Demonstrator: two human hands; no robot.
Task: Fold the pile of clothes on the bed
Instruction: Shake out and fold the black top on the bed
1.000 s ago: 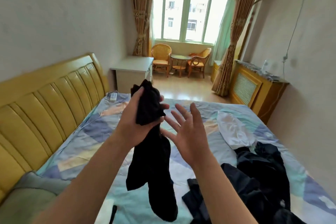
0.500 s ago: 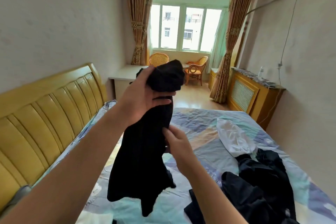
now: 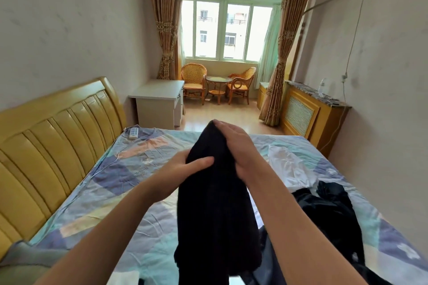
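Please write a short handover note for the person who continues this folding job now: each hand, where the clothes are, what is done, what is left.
Left hand: grips the black garment at its upper left side, thumb across the front.
Right hand: holds the garment's top edge, fingers over it.
The garment hangs in the air above the bed, not yet folded.
Dark clothes pile and white garment lie unfolded on the bed's right side.
Done: no folded item is visible.
Left: fold the held garment, then the rest.
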